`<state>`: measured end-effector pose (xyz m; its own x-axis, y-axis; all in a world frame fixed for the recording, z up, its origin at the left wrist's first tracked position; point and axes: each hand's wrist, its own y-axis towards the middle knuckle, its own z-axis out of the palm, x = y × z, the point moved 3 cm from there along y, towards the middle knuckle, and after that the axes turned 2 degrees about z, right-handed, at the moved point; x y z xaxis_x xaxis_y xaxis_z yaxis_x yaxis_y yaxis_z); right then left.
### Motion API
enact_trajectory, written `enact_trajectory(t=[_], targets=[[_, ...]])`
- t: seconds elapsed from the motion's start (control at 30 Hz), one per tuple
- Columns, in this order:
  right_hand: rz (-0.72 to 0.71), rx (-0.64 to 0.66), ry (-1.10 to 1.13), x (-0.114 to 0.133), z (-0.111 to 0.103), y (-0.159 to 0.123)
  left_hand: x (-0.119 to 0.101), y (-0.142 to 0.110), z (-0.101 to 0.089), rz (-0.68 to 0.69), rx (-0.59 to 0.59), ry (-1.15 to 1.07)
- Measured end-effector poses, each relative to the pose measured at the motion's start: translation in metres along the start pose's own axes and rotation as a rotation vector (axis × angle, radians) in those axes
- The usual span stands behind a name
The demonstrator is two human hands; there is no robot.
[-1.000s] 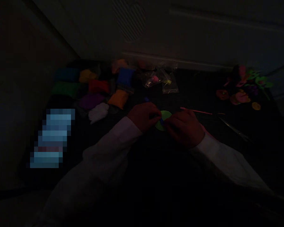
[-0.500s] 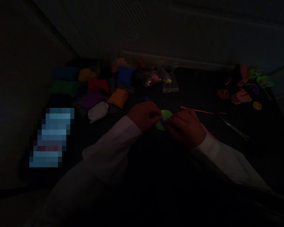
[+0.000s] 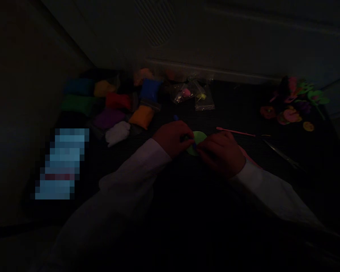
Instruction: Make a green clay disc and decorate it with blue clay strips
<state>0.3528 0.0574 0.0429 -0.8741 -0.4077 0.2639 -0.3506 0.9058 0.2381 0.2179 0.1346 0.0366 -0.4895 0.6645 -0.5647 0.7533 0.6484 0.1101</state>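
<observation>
My left hand (image 3: 174, 139) is closed around a slim blue stick (image 3: 176, 118), seemingly a clay modelling tool. One end pokes out past the knuckles, and more blue shows between my two hands. My right hand (image 3: 222, 153) has its fingers pinched together against the lower blue end; what they grip is hidden by the fingers and the dim light. Under both sets of fingertips lies a flat, round light-green disc (image 3: 200, 138), partly covered by the hands. A pink modelling tool (image 3: 235, 131) rests just beyond my right hand.
Bags of coloured clay, including an orange one (image 3: 142, 117) and a white lump (image 3: 118, 133), are at the left. A blurred lit screen (image 3: 62, 162) stands nearer. Small clear bags (image 3: 204, 102) lie behind. Scissors (image 3: 283, 154) and colourful clay flowers (image 3: 290, 114) are at the right.
The hands stay almost in place, fingertips still together over the green disc. The picture has become slightly darker, and the view has shifted only a little.
</observation>
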Motion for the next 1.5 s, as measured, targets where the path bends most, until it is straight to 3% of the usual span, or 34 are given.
enact_trajectory(t=[0.53,0.77,1.07,1.13,1.23,1.33,1.4,1.5], targets=[[0.033,0.014,0.073,0.0,0.0,0.001,-0.002,0.0,-0.001,-0.008,0.023,-0.021],[0.172,-0.081,0.29,-0.007,-0.002,0.003,0.0,-0.002,-0.002,0.003,-0.01,-0.037],[0.34,-0.212,0.437,-0.01,-0.004,0.006,0.002,-0.003,-0.001,-0.064,0.043,-0.095],[0.342,-0.267,0.428,-0.01,-0.007,0.004,0.006,-0.003,-0.004,-0.167,-0.018,-0.195],[0.28,-0.351,0.344,-0.008,-0.013,0.001,0.014,-0.004,-0.013,-0.422,-0.106,-0.524],[0.128,-0.396,0.231,-0.002,-0.019,0.0,0.014,-0.006,-0.021,-0.662,-0.078,-0.897],[0.018,-0.37,0.174,0.003,-0.02,0.001,0.008,-0.007,-0.023,-0.725,-0.01,-1.067],[-0.117,-0.326,0.157,0.008,-0.02,0.002,-0.002,-0.007,-0.018,-0.666,0.11,-1.243]])
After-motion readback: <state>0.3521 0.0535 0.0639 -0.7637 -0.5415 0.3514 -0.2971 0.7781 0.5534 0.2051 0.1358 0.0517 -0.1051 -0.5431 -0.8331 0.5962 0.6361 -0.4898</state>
